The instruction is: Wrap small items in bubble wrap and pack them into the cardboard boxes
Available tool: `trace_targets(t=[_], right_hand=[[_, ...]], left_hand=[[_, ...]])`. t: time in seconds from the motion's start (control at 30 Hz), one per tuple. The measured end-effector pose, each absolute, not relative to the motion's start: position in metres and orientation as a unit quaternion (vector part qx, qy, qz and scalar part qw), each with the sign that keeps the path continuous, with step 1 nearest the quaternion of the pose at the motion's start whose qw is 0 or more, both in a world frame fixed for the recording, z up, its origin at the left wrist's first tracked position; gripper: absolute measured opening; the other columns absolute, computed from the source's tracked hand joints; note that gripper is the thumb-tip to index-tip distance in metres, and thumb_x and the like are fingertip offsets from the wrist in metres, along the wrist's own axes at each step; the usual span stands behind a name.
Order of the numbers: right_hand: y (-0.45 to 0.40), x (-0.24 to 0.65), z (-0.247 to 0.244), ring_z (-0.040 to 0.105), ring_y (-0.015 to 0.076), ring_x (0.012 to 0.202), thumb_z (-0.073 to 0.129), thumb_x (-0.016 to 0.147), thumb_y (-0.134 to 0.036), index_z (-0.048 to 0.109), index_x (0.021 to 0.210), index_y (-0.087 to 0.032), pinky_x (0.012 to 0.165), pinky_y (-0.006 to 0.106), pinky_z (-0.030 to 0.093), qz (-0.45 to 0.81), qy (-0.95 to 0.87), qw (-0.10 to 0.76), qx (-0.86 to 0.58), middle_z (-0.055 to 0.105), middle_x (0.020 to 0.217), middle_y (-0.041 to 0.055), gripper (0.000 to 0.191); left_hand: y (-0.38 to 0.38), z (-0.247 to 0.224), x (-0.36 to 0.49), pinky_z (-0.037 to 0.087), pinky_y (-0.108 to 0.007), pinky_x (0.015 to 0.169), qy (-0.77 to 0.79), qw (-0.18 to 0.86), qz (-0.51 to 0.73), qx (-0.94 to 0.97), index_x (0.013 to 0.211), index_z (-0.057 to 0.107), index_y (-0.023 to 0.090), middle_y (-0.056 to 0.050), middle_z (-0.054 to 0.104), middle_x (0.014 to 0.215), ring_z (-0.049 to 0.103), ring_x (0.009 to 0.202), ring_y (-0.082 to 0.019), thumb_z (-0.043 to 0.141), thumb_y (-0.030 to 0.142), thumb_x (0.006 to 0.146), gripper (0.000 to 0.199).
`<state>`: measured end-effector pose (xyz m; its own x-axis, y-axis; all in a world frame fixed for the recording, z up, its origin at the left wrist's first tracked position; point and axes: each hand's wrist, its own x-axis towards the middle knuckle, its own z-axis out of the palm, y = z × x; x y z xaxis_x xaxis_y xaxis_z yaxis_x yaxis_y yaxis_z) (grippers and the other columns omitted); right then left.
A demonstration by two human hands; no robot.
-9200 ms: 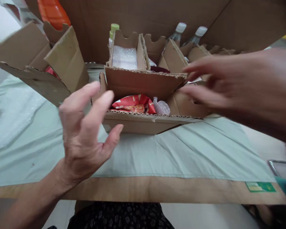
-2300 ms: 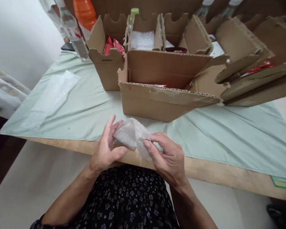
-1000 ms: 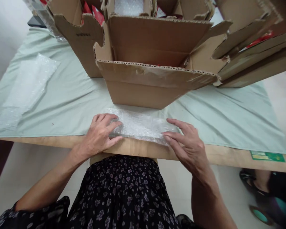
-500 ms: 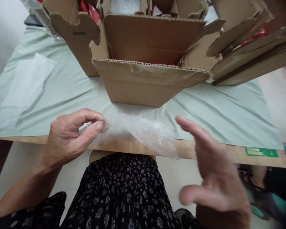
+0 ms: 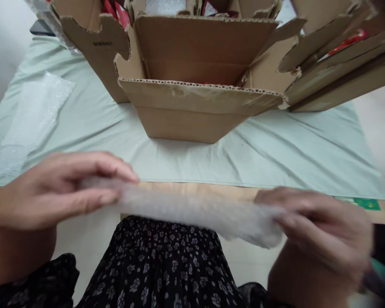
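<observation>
A piece of bubble wrap, blurred by motion, stretches between my two hands above the front edge of the table. Its left end lies between the thumb and fingers of my left hand. My right hand is closed on its right end. Beyond the wrap stands an open cardboard box, touched by neither hand. Another bubble wrap piece lies flat on the cloth at the left.
More open cardboard boxes with red items inside stand behind and beside the front box. A pale green cloth covers the table. A dark flat object is at the back left, and a green card at the right edge.
My right hand, open and apart from the wrap before, has closed on its right end. My left hand has moved left, and the wrap has come nearer and is stretched out lengthwise.
</observation>
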<state>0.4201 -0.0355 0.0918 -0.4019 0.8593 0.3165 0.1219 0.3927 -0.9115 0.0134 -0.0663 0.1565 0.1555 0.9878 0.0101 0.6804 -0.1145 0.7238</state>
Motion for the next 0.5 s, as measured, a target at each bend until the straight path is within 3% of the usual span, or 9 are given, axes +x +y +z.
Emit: trace_targets(t=[0.07,0.17,0.27,0.4,0.5], right_hand=[[-0.020,0.412,0.077,0.072,0.0165,0.067,0.078,0.090,-0.028,0.081,0.097,-0.027,0.056,0.027,0.056,0.348,-0.714,0.412,-0.446,0.079,0.084,0.0017,0.008],[0.010,0.392,0.041,0.075,0.0182,0.075,0.076,0.088,-0.034,0.079,0.090,-0.023,0.068,0.030,0.059,0.284,-0.721,0.380,-0.505,0.079,0.084,0.0018,0.011],[0.032,0.382,0.012,0.075,0.0209,0.079,0.070,0.091,-0.035,0.078,0.091,-0.023,0.078,0.035,0.060,0.245,-0.748,0.340,-0.515,0.079,0.086,0.0030,0.015],[0.039,0.386,0.002,0.074,0.0262,0.091,0.065,0.095,-0.036,0.076,0.100,-0.022,0.089,0.045,0.057,0.111,-0.756,0.313,-0.564,0.079,0.096,0.0069,0.018],[0.025,0.382,0.014,0.071,0.0314,0.114,0.063,0.098,-0.035,0.070,0.121,-0.022,0.100,0.051,0.053,-0.011,-0.747,0.357,-0.561,0.075,0.121,0.0121,0.028]], left_hand=[[-0.042,0.139,0.019,0.055,-0.024,0.060,0.584,0.375,0.221,0.685,0.104,0.080,0.026,-0.003,0.078,0.088,0.070,0.072,-0.016,0.074,0.043,0.086,0.025],[-0.008,0.101,0.029,0.049,-0.024,0.056,0.616,0.385,0.238,0.645,0.105,0.077,0.022,-0.002,0.072,0.078,0.063,0.065,-0.015,0.069,0.044,0.084,0.031],[0.006,0.065,0.032,0.053,-0.028,0.066,0.641,0.363,0.234,0.634,0.108,0.075,0.018,-0.004,0.074,0.085,0.066,0.073,-0.017,0.062,0.042,0.085,0.035],[-0.007,0.039,0.032,0.058,-0.043,0.090,0.703,0.197,0.218,0.647,0.124,0.072,0.016,-0.010,0.076,0.101,0.071,0.096,-0.026,0.058,0.032,0.087,0.042],[-0.031,0.034,0.045,0.049,-0.055,0.111,0.704,0.015,0.237,0.669,0.144,0.059,0.018,-0.018,0.066,0.138,0.062,0.130,-0.036,0.063,0.033,0.092,0.054]])
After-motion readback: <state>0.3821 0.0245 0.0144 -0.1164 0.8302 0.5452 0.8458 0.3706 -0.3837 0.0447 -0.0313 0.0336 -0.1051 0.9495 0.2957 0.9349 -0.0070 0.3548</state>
